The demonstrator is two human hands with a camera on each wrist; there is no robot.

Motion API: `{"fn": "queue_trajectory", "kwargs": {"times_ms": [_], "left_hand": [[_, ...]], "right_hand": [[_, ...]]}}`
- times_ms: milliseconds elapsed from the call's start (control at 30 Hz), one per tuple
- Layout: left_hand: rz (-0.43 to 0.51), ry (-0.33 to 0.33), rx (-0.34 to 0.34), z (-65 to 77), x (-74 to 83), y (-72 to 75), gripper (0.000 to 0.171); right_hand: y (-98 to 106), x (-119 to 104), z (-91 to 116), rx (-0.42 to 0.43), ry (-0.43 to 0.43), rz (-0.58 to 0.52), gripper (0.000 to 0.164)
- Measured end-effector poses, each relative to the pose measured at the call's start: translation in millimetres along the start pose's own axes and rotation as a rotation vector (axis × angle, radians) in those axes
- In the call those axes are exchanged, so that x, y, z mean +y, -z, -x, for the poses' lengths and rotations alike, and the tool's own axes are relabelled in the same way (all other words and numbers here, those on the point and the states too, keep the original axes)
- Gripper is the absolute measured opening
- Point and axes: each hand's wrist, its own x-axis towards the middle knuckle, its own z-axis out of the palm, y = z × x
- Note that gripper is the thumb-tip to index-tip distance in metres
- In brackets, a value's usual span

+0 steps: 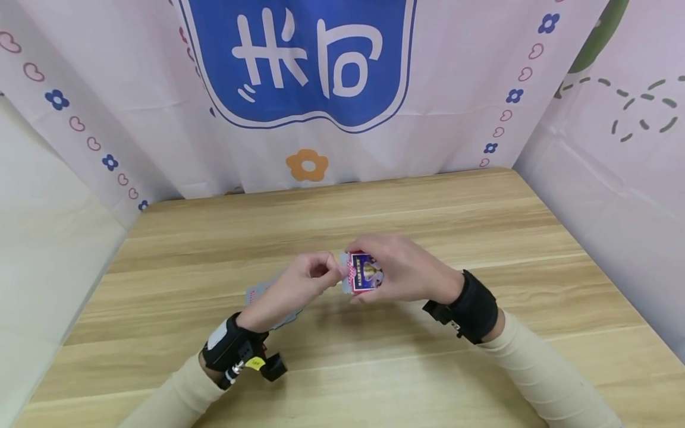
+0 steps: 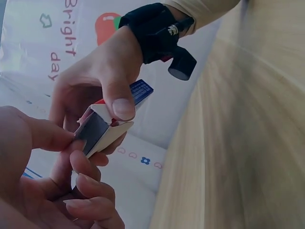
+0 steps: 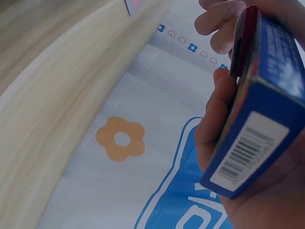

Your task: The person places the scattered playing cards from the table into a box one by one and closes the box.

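Note:
A small blue and red card box (image 1: 365, 272) with a gold picture is held above the table, its white end flaps folded out towards the left. My right hand (image 1: 407, 270) grips the box from the right, with fingers and thumb along opposite sides. At the opened end, my left hand (image 1: 302, 282) pinches a flap between thumb and forefinger. The left wrist view shows the dark opening of the box (image 2: 96, 135) beside that thumb. In the right wrist view, the barcode end of the box (image 3: 248, 152) faces the camera.
Flat greyish cards (image 1: 257, 291) lie on the wooden table (image 1: 428, 368), partly hidden beneath my left hand and wrist. A printed cloth (image 1: 439, 131) hangs along the table's back edge. Another patterned cloth (image 1: 605, 154) stands at the right side.

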Motion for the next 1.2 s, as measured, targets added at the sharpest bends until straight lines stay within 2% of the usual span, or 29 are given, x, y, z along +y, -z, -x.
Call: {"fn": "queue_trajectory", "kwargs": {"times_ms": [167, 333, 500, 633, 700, 767, 867, 933, 1033, 1200], "left_hand": [[0.028, 0.009, -0.031, -1.6, -1.7, -7.6, 0.025], [0.022, 0.020, -0.031, -3.9, -4.6, -9.6, 0.029], [0.011, 0.012, -0.064, -4.0, -3.7, 1.8, 0.035], [0.000, -0.002, -0.049, -6.0, -2.3, 18.5, 0.037], [-0.095, -0.023, -0.014, -7.8, -3.8, 28.0, 0.036], [-0.283, -0.014, 0.026, -9.6, -9.0, 37.7, 0.031], [-0.604, 0.073, 0.046, -11.5, -22.7, 49.7, 0.033], [-0.758, 0.164, 0.031, -12.3, -32.6, 54.3, 0.040], [-0.829, 0.261, 0.016, -13.9, -42.9, 55.9, 0.050], [-0.803, 0.270, 0.051, -17.2, -46.7, 55.2, 0.057]], "right_hand": [[-4, -5, 0, -0.029, 0.015, 0.012, 0.071], [-5, -5, 1, -0.019, 0.009, 0.014, 0.072], [-3, -2, 1, 0.008, -0.008, -0.013, 0.073], [2, 0, -1, 0.020, -0.020, -0.020, 0.073], [4, 0, -1, 0.018, -0.028, -0.023, 0.072], [7, 1, -1, 0.015, -0.043, -0.010, 0.073], [8, 2, 0, 0.011, -0.064, 0.002, 0.074], [9, 2, 0, 0.007, -0.075, 0.011, 0.075], [7, 3, 0, -0.001, -0.074, 0.009, 0.074], [6, 4, 0, -0.002, -0.078, 0.012, 0.074]]}}
